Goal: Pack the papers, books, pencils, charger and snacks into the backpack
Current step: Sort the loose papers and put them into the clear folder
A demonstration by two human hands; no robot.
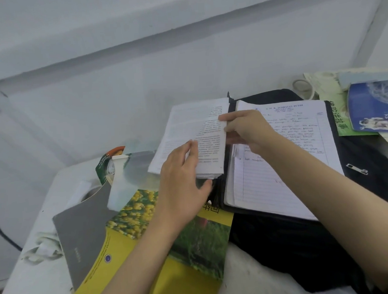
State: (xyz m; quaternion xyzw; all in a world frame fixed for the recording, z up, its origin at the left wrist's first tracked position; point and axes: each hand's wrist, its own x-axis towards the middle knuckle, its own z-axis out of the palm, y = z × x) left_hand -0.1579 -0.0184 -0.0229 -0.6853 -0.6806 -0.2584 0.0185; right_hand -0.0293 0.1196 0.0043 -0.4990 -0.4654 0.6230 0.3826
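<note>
A stack of printed papers (188, 133) is held above the table between both hands. My left hand (183, 180) grips its lower edge, thumb underneath. My right hand (245, 129) pinches its right edge. The black backpack (292, 242) lies flat to the right. A lined, handwritten sheet (285, 165) lies on top of the backpack. A yellow book with a flower photo (170, 248) and a grey book (85, 231) lie under my left arm. A white charger cable (41, 246) sits at the table's left edge.
A snack pack (107, 164) and a clear plastic case (123, 185) lie behind the grey book. A blue book (373, 108) and a green booklet (341, 122) are stacked at the far right. The white wall stands close behind the table (39, 282).
</note>
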